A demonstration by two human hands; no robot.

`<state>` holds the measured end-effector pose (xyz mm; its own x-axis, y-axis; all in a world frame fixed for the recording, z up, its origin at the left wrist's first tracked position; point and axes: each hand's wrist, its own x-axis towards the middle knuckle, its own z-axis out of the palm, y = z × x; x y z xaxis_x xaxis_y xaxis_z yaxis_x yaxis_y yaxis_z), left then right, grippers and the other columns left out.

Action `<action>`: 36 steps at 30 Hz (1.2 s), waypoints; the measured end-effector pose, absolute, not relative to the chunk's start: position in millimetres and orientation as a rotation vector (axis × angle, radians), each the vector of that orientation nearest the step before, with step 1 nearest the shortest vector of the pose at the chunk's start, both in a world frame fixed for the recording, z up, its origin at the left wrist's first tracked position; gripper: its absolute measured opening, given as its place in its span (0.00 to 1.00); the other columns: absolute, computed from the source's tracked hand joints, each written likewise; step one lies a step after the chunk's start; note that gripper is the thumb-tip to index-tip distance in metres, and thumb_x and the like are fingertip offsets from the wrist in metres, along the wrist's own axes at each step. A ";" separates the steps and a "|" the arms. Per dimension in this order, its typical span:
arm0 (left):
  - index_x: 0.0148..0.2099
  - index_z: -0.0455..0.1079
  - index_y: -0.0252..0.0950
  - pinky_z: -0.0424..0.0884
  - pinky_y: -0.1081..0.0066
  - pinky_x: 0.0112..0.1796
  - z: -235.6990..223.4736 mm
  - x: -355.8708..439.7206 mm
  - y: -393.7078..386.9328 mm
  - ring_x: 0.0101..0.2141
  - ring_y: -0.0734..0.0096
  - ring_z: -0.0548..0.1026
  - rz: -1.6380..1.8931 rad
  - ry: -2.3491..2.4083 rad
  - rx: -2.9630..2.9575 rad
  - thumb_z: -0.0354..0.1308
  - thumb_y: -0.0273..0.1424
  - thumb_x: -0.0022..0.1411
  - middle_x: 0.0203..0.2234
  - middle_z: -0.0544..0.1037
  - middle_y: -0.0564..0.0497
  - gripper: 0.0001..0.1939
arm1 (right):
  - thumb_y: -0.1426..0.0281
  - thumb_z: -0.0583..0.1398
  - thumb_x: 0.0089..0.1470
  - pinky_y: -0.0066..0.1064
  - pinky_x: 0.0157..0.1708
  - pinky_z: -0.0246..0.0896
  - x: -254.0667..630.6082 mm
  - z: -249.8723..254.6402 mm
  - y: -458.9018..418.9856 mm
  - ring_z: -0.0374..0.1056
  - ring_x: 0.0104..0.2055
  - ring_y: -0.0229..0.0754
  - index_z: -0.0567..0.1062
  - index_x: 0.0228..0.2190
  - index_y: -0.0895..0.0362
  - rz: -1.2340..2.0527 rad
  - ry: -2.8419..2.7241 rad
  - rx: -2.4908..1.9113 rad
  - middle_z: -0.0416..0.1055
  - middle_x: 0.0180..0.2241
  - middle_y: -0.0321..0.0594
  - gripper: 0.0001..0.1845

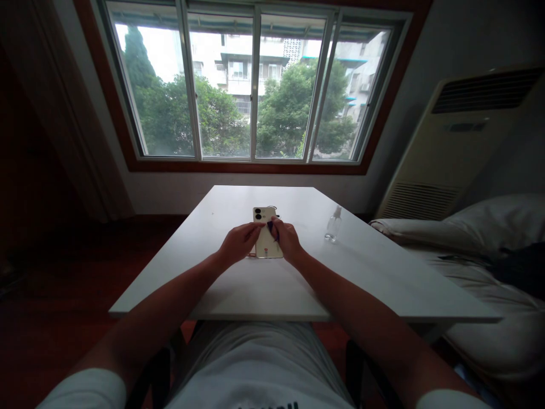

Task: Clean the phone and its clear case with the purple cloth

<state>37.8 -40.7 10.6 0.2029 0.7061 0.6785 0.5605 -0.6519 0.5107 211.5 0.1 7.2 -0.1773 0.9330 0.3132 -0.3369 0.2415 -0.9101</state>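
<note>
A pale cream smartphone lies back up on the white table, its dark camera lenses at the far end. My left hand reaches over the phone's left edge, thumb and fingertips pinched together above its back; whatever they hold is too small to make out. On the other side, my right hand is closed on a small dark object over the phone's upper right part. Its kind does not show. Thin cord-like loops peek out at the phone's far end.
A clear spray bottle stands upright on the table, right of my right hand. Beyond the table are a window and a floor-standing air conditioner. A light-coloured sofa is at the right.
</note>
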 end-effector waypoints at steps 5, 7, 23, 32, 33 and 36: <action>0.52 0.76 0.36 0.70 0.73 0.33 11.6 37.7 -41.6 0.32 0.71 0.75 1.450 1.239 2.330 0.50 0.38 0.72 0.37 0.80 0.47 0.17 | 0.55 0.61 0.56 0.29 0.21 0.54 211.2 9.6 -1.4 0.59 0.18 0.35 0.62 0.12 0.56 1.290 -1.234 -0.665 0.61 0.14 0.34 0.29; 0.51 0.75 0.36 0.70 0.73 0.33 11.7 37.6 -41.9 0.31 0.72 0.75 1.446 1.250 2.321 0.50 0.39 0.72 0.36 0.80 0.47 0.17 | 0.55 0.61 0.55 0.29 0.21 0.55 210.6 9.8 -2.0 0.60 0.18 0.35 0.62 0.12 0.56 1.291 -1.224 -0.672 0.62 0.14 0.34 0.28; 0.49 0.74 0.36 0.66 0.74 0.31 14.1 40.2 -47.3 0.30 0.73 0.73 1.368 1.230 2.403 0.50 0.38 0.72 0.33 0.79 0.49 0.16 | 0.54 0.59 0.53 0.30 0.18 0.52 214.7 10.8 10.7 0.55 0.19 0.35 0.62 0.15 0.55 1.210 -1.047 -0.899 0.58 0.16 0.33 0.25; 0.51 0.75 0.36 0.67 0.75 0.31 16.1 42.1 -52.2 0.28 0.73 0.72 1.339 1.172 2.436 0.50 0.39 0.72 0.28 0.76 0.49 0.17 | 0.55 0.60 0.50 0.30 0.19 0.52 220.3 6.3 23.7 0.56 0.20 0.36 0.62 0.16 0.55 1.222 -0.917 -0.955 0.58 0.17 0.33 0.22; 0.51 0.76 0.35 0.67 0.75 0.31 16.3 42.6 -53.0 0.27 0.74 0.71 1.342 1.156 2.453 0.51 0.38 0.72 0.27 0.76 0.50 0.17 | 0.56 0.60 0.51 0.30 0.18 0.52 220.9 6.0 25.1 0.56 0.20 0.36 0.62 0.17 0.55 1.217 -0.912 -0.964 0.58 0.17 0.33 0.21; 0.51 0.76 0.36 0.65 0.75 0.29 16.3 43.7 -54.7 0.24 0.77 0.66 1.340 1.115 2.509 0.52 0.38 0.71 0.29 0.76 0.50 0.16 | 0.56 0.60 0.51 0.29 0.18 0.50 222.0 5.0 27.9 0.54 0.19 0.35 0.63 0.17 0.55 1.213 -0.909 -0.978 0.58 0.16 0.33 0.21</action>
<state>43.7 -54.7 16.3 0.3500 0.6364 0.6874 0.5606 -0.7302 0.3906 222.0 27.9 5.0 0.1305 0.9906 0.0417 -0.3177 0.0816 -0.9447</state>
